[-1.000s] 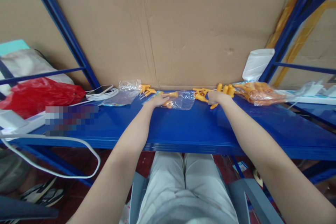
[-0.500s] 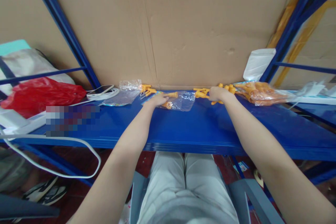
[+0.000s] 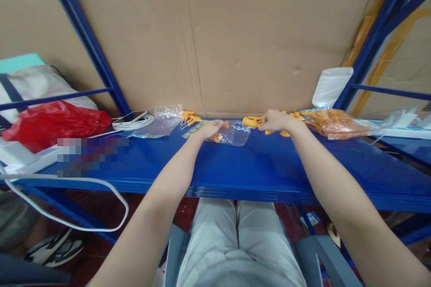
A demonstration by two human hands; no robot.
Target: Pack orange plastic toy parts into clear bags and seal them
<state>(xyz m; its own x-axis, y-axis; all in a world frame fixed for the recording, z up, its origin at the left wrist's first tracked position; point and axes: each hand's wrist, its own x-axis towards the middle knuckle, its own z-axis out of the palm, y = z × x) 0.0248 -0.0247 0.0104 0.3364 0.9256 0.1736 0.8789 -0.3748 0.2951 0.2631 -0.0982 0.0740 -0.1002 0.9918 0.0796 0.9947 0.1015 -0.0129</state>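
Observation:
On a blue metal shelf, my left hand rests closed on a small clear plastic bag with orange plastic pieces inside. My right hand is pinched on an orange plastic piece, held just right of the bag's far end. More loose orange pieces lie under and beside my right hand. A few other orange pieces lie left of the bag, by the cardboard.
A large cardboard sheet backs the shelf. To the right lies a clear bag of orange pieces and a white pouch. To the left are empty clear bags, a phone with white cable and a red bag.
My right hand has shifted left from the pile of loose pieces, carrying an orange piece toward the bag. My left hand has stayed on the bag.

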